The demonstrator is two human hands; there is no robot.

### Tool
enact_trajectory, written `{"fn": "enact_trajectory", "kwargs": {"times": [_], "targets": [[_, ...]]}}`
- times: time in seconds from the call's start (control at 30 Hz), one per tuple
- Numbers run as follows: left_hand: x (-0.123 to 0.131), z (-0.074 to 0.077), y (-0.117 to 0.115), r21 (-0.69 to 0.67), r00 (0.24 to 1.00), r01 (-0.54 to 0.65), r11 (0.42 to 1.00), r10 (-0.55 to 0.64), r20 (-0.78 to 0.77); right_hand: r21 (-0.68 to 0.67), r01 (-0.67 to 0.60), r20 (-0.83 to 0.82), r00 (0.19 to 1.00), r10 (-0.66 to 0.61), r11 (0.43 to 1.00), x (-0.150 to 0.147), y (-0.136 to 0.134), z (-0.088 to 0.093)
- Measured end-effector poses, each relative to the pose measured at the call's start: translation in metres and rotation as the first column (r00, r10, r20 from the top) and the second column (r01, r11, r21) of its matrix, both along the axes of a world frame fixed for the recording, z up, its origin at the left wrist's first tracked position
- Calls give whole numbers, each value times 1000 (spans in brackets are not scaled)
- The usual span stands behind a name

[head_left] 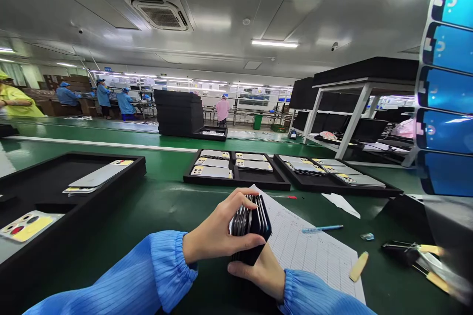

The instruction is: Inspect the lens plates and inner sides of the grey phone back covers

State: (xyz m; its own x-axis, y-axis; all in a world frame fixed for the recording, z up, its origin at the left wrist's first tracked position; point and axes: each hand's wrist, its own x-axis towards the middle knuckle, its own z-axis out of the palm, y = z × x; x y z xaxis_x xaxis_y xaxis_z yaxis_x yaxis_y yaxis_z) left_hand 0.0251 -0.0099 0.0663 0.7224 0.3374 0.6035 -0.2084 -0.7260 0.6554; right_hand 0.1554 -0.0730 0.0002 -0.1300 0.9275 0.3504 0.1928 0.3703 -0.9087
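Above the green table, a stack of thin, phone-shaped pieces (262,219) with dark faces and silvery edges is held on edge between both hands. My left hand (218,229) wraps it from the left, fingers over the top and thumb across the near face. From below and the right, my right hand (260,270) supports its lower end, with the thumb in front; its other fingers are mostly hidden. Behind the stack lies a printed grid sheet (306,248). Whether the pieces are whole phones or only panels I cannot tell.
Black trays (254,186) with pale phone-shaped pieces stand ahead, and a larger tray (140,165) sits left. A blue pen (322,229), a yellowish piece (358,267) and handled tools (406,247) lie right. Blue phone screens (445,88) line the right edge. Several people work farther back.
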Motion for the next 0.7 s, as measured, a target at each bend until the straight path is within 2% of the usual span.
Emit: {"fn": "enact_trajectory", "kwargs": {"times": [0.2,0.3,0.33,0.4,0.5,0.6,0.7], "targets": [[0,-5,9,-131,998,38,991,-30,57,24,72,-29,997,-72,997,4,4,-11],[0,-5,12,-182,993,25,983,-3,121,17,69,-33,997,-68,997,4,4,-11],[1,-5,12,-239,990,15,971,20,142,27,60,-24,998,-60,998,4,4,-10],[1,-5,16,-418,985,-10,908,82,154,62,37,12,999,-38,997,2,2,-6],[2,-5,27,-659,990,-48,751,123,69,112,-2,98,995,-9,994,1,0,-1],[2,-9,45,-759,998,-59,649,39,-45,212,18,233,970,-68,977,3,0,-1],[3,-22,59,-823,988,-78,563,-67,-140,385,44,409,888,-212,922,4,2,-4]]}}
